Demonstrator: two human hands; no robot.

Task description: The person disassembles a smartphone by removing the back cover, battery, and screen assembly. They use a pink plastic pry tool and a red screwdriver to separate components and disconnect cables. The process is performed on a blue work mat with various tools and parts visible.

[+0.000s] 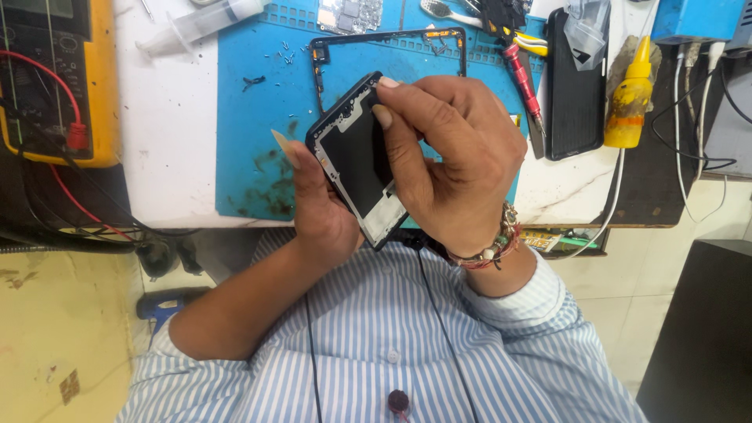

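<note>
Both hands grip a phone screen assembly [356, 160].
L hand [317, 207] cradles its edge; R hand [450, 168] pinches top, above blue mat [251, 102].

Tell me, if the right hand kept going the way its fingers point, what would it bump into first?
The right hand points up and left, fingertips already on the phone screen panel it holds with the left hand. Past that, probably the empty black phone frame on the blue mat, though depth is unclear.
</note>
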